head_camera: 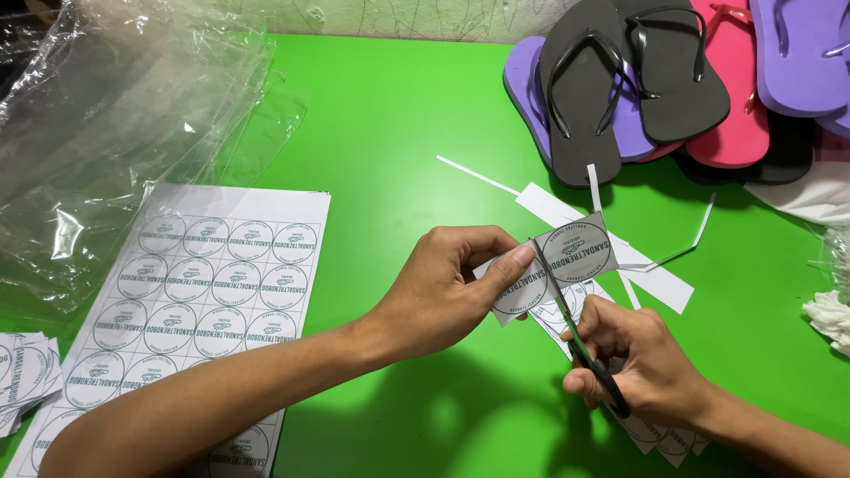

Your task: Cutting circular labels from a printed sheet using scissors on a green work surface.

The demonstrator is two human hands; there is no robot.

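The left hand has its fingers closed in a pinch on a strip of paper labels, thumb on top, right beside the line where the blades meet the sheet. The right hand has its fingers curled shut through the handles of a pair of scissors, whose blades run up from the fingers and across the strip between two round printed labels. The strip looks thin, light and floppy; it would sag or crease if held far from the cut, so a pinch close to the blades, as here, seems the best place to hold it, with the loose end hanging below the right fingers.

Beyond the fingers lie white paper offcuts on the green table. Left of the left forearm is a full sheet of labels, with cut labels stacked past it and clear plastic bags above. Far beyond the fingers is a pile of flip-flops in black, purple and pink.
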